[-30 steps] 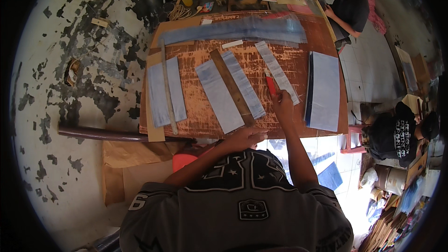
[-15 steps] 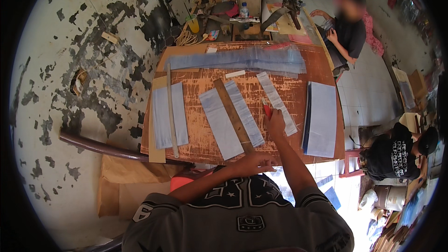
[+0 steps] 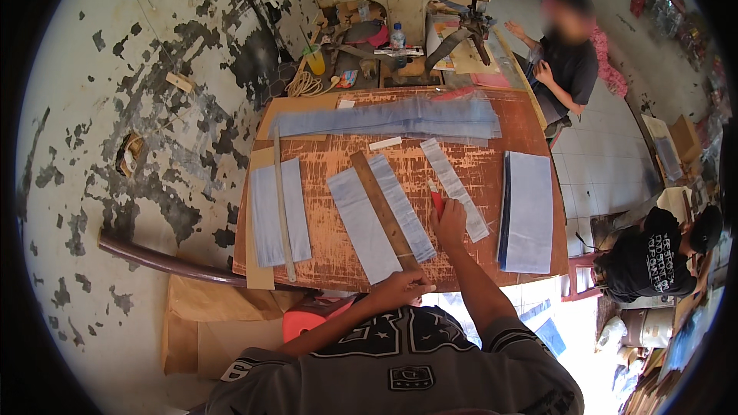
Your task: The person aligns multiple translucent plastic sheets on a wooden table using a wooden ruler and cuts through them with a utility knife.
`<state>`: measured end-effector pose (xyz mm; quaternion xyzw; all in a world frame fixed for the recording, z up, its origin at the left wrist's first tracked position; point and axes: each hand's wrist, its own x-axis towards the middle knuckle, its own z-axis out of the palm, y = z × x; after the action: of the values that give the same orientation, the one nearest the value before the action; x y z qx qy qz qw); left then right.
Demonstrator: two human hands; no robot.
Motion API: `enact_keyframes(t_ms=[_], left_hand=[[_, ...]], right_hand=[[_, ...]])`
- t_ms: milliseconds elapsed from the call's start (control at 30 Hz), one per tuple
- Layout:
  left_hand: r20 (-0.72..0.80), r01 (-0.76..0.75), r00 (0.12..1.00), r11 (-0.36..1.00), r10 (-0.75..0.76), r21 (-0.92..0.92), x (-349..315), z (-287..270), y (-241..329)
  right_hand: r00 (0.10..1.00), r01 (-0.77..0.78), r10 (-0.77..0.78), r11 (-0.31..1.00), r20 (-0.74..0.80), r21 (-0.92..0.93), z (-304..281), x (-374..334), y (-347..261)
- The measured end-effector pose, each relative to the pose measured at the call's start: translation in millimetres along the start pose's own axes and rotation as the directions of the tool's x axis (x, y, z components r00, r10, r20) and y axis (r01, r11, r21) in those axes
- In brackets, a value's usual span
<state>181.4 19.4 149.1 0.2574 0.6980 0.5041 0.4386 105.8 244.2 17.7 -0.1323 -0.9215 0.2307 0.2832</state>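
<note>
One slim red tool (image 3: 437, 203), pale-tipped, pointing away from the body with long axis slanting slightly left, gripped in the right hand (image 3: 452, 224) over a scuffed brown tabletop (image 3: 321, 219), beside a creased grey strip (image 3: 453, 187); left hand (image 3: 400, 290) half-curled near a flat wooden bar (image 3: 382, 207), contents impossible to tell.

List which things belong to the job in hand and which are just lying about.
Probably in use:
slim red tool, in the right hand
long, brown, flat strip
pale bluish rectangular sheets beside it

Apparently just lying about:
clear plastic bottle, blue cap
yellow, tapered cup
coiled cream cord
</note>
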Motion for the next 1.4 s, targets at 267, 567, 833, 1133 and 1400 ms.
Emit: enact_keyframes(t_ms=[267, 567, 833, 1133, 1400], left_hand=[[-0.056, -0.196, 0.977, 0.972, 0.205, 0.129, 17, -22, 4], [-0.075, -0.144, 0.986, 0.987, 0.149, 0.068, 34, -50, 5], [0.067, -0.321, 0.946, 0.943, 0.316, 0.090, 35, -48, 26], [0.091, -0.254, 0.966, 0.953, 0.242, 0.163, 25, -99, 5], [-0.004, -0.278, 0.960, 0.954, 0.280, 0.108, 15, -128, -7]], right_hand=[[1.000, -0.002, 0.002, 1.000, 0.007, -0.012, 1, -1, 0], [0.995, -0.057, 0.062, 0.996, 0.076, -0.072, 6, 2, 0], [0.989, -0.093, 0.105, 0.989, 0.102, -0.114, 6, 3, -7], [0.992, -0.086, 0.099, 0.985, 0.080, -0.152, 8, 3, -9], [0.987, -0.101, 0.122, 0.978, 0.108, -0.181, 9, 3, -11]])
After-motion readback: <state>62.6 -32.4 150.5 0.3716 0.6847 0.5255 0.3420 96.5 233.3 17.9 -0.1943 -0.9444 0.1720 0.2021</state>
